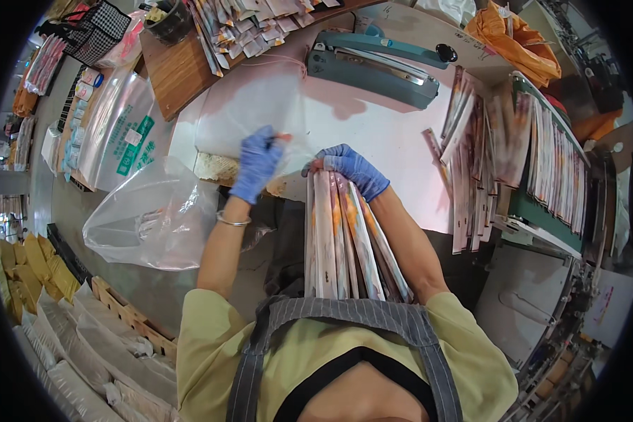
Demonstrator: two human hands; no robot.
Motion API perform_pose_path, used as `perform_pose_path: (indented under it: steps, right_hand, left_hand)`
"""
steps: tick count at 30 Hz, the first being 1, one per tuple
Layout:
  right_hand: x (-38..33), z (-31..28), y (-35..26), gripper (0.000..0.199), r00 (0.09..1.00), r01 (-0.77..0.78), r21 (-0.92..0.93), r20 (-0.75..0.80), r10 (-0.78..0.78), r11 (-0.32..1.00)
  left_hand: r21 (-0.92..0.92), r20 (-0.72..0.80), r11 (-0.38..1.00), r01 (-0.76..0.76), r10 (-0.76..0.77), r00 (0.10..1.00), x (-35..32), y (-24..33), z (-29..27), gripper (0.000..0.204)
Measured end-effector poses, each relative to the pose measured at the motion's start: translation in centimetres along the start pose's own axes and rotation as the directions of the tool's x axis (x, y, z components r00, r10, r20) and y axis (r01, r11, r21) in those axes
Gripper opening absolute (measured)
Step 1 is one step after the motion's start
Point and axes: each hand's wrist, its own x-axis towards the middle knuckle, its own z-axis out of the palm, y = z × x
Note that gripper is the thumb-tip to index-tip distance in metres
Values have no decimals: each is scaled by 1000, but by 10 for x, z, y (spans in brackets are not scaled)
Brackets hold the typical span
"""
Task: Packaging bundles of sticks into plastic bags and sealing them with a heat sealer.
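My right hand (353, 169), in a blue glove with bare fingertips, is wrapped round the upper end of a bundle of long, narrow printed packets (343, 239). The bundle fans out down toward my apron. Slightly blurred, my left hand (259, 165) is up to the left of the bundle in a matching glove. Its fingers are curled in beside a clear plastic bag (250, 98) on the white tabletop (380, 155). Whether the film is pinched between them, I cannot make out.
Beyond my hands stands a grey-green heat sealer (373, 67). Loose packets (468, 155) lie right, by a green rack of packets (552, 162). More packets (250, 28) are piled at the far edge. A large clear bag (151, 218) hangs left. Flat bags (119, 126) lie farther left.
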Motion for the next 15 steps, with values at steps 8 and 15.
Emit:
perform_pose_path:
  steps: [8,15]
  right_hand:
    - [-1,20,-16,22,988,-153,-67,-41,150,986]
    - [-8,-1,-11,20,996,-69,-113,-72,61,991]
  left_hand:
    - [-157,-382,988,4,-64,922,-40,13,12,6]
    - [102,-277,993,-52,78,958,-7,16,-30,5]
